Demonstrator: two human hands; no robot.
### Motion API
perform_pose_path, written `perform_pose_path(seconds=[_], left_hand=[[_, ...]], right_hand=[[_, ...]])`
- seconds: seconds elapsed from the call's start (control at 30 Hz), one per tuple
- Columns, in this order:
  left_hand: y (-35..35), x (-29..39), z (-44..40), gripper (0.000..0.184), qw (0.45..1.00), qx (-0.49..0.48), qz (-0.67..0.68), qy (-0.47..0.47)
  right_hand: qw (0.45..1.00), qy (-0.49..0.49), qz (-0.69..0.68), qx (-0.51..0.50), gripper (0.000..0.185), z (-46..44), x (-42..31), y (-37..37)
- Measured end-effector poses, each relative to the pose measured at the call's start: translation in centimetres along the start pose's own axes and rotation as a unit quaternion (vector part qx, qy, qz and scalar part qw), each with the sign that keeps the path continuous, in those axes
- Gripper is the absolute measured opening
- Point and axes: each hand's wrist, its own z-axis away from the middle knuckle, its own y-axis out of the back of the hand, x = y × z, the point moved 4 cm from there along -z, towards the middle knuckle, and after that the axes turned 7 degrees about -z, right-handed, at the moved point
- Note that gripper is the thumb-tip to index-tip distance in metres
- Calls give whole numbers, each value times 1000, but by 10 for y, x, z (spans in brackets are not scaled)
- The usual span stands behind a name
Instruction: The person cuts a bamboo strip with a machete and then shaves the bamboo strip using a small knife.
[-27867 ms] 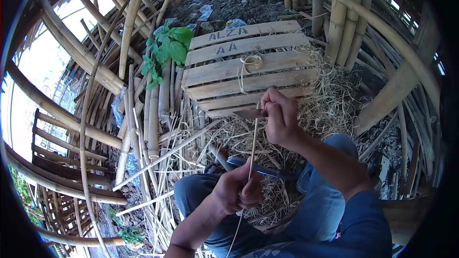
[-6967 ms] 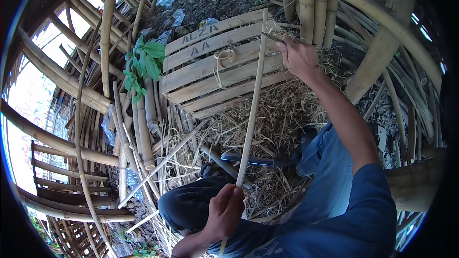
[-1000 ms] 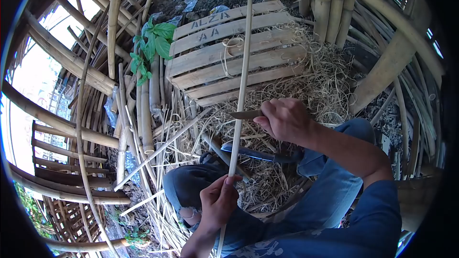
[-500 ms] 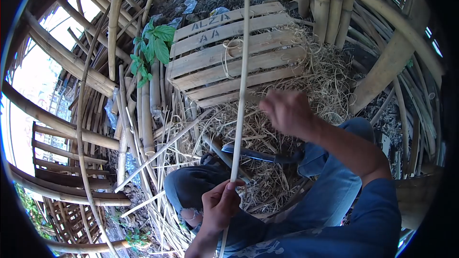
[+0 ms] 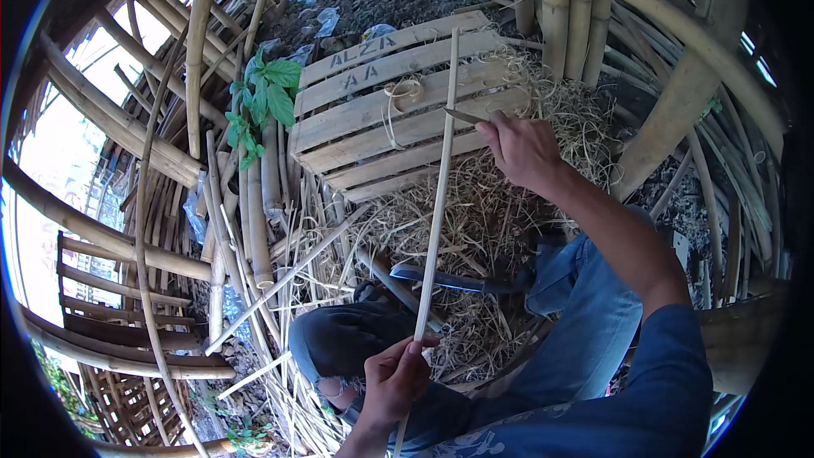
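A long pale bamboo strip [image 5: 439, 203] slants up in front of me, its upper end over the wooden crate. Near its lower part, my left hand [image 5: 397, 380] is closed around it, thumb on top. My right hand [image 5: 521, 148] is closed on a small knife [image 5: 465, 117], the handle hidden in the fist. The blade points left and meets the strip at its upper part. Below, a large dark-bladed knife [image 5: 449, 278] lies across the shavings between my legs, behind the strip.
A slatted wooden crate [image 5: 339, 127] stands ahead with a curled shaving on it. Shavings [image 5: 483, 212] cover the ground around it. Bamboo poles [image 5: 254, 212] and thin strips lie at left, beside a leafy green plant [image 5: 270, 89]. Upright bamboo posts [image 5: 555, 25] stand at back right.
My right hand has moved up and away along the strip, and its blade now shows clearly against it. The strip's top has tipped lower and right. My left hand keeps its hold.
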Motion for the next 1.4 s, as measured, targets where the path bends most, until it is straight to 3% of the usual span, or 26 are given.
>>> perform_pose_path(seconds=[0.07,0.13,0.23,0.3,0.37,0.47,0.57,0.6,0.67,0.7,0.73,0.8,0.87,1.03,1.1,1.4], left_hand=[[2,-3,5,32,1000,-5,1,8],[4,-12,12,32,1000,-18,16,19],[10,-24,30,32,997,-28,-9,69],[15,-35,40,31,997,-40,-12,65],[27,-48,45,19,991,35,-110,72],[33,-58,49,19,991,35,-85,96],[24,-34,42,32,998,17,-51,34],[22,-28,34,32,998,34,-50,14],[17,-12,19,31,999,46,-23,5],[16,-3,11,30,999,49,-7,-3],[15,5,2,29,998,56,0,6],[15,19,-16,27,997,69,14,13],[10,31,-34,27,995,7,98,31],[-14,78,-59,22,991,-33,128,27],[-19,87,-69,20,995,49,81,-19],[-20,72,-100,26,994,29,109,-1]], right_hand=[[1000,1,10,14,43,-3,4,3],[994,-105,14,-30,40,-9,19,7],[986,-162,18,-42,43,-11,39,11],[991,-125,43,6,48,-11,50,11],[992,-88,66,56,54,-13,57,14],[956,-284,60,-48,55,-14,96,7],[943,-325,71,-23,57,-8,106,7],[945,-318,69,-26,57,-7,96,4],[974,-210,-50,68,55,1,40,7],[962,-238,-136,-16,51,7,17,3],[976,-140,-168,-15,45,14,-12,1],[955,-52,-281,-76,39,31,-66,2],[956,54,-281,-69,35,42,-98,3],[959,86,-265,-60,32,35,-112,2],[968,66,-237,-55,40,31,-106,-1],[977,90,-186,-57,33,28,-103,-8]])
